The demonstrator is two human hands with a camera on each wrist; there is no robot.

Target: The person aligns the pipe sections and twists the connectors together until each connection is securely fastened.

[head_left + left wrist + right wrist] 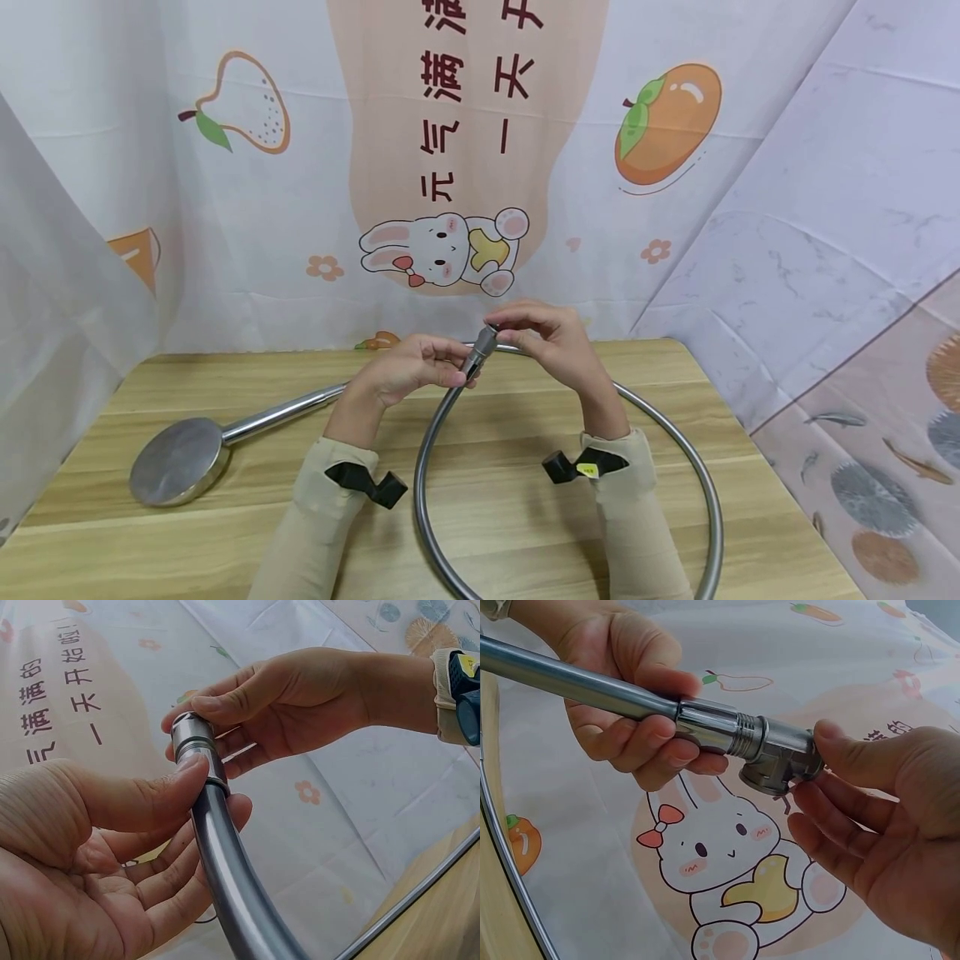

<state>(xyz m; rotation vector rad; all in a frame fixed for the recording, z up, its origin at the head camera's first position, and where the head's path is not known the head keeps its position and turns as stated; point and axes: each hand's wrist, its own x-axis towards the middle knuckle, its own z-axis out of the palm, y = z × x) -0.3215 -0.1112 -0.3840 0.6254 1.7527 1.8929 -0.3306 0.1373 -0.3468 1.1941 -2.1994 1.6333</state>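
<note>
My left hand (408,367) grips the end collar (709,724) of a grey metal shower hose (240,877) between thumb and fingers. On that collar sits a small metal fitting (787,750) with a side outlet, in line with the hose, and a few screw threads (746,735) show between the two. The thumb and fingers of my right hand (551,337) pinch the fitting's far end. Both hands hold the pieces above the back part of the table. The hose loops down and around my right forearm.
A round metal shower head (180,462) lies at the left of the wooden table (247,533), its handle running toward my left wrist. Behind the table hangs a printed cloth (300,192). Another patterned cloth (847,275) borders the right side.
</note>
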